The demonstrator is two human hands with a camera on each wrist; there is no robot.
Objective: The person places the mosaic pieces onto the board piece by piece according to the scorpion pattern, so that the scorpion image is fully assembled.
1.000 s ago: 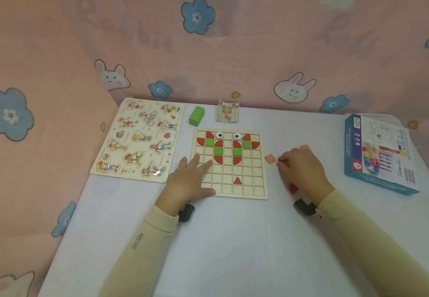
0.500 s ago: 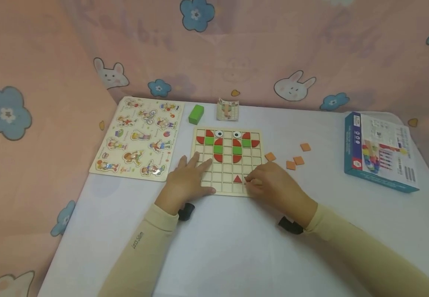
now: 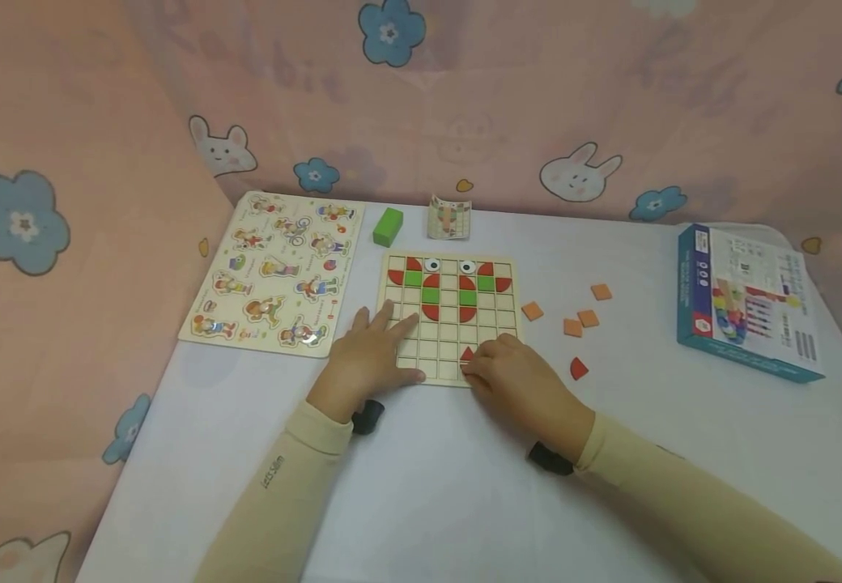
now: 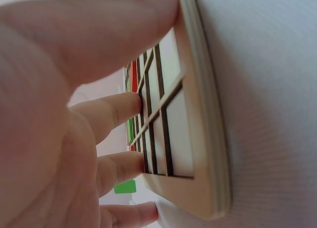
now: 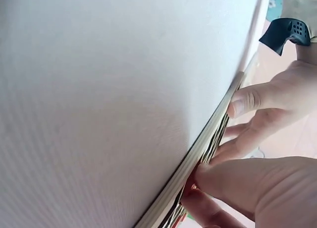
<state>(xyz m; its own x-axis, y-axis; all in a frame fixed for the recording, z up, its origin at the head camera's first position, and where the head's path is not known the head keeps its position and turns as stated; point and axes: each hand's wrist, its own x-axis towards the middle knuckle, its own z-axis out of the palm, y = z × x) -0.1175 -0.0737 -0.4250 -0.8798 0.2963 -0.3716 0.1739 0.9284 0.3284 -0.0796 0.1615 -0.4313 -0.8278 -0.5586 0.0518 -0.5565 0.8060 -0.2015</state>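
Note:
A square wooden grid board [image 3: 428, 372] lies on the white table with red and green pieces and two eye pieces set in it. My left hand [image 3: 364, 356] rests spread over its lower left corner, thumb on the near rim, as the left wrist view also shows. My right hand [image 3: 526, 389] is at the board's near right part and pinches a small red piece [image 5: 190, 180] between thumb and forefinger; I cannot tell its shape. Just beyond these fingertips a red triangle [image 3: 468, 354] sits in the grid, partly covered by them.
Several orange square tiles [image 3: 588, 318] and a red quarter-circle piece [image 3: 578, 368] lie right of the board. Behind it are a green block [image 3: 388, 227] and a small pattern card [image 3: 449, 219]. A picture puzzle [image 3: 275, 271] lies left, a blue box [image 3: 747, 301] right.
My right hand has come from beside the orange tiles leftward onto the board's near right part, up to the red triangle. The tiles and the quarter circle are uncovered. My left hand stays put.

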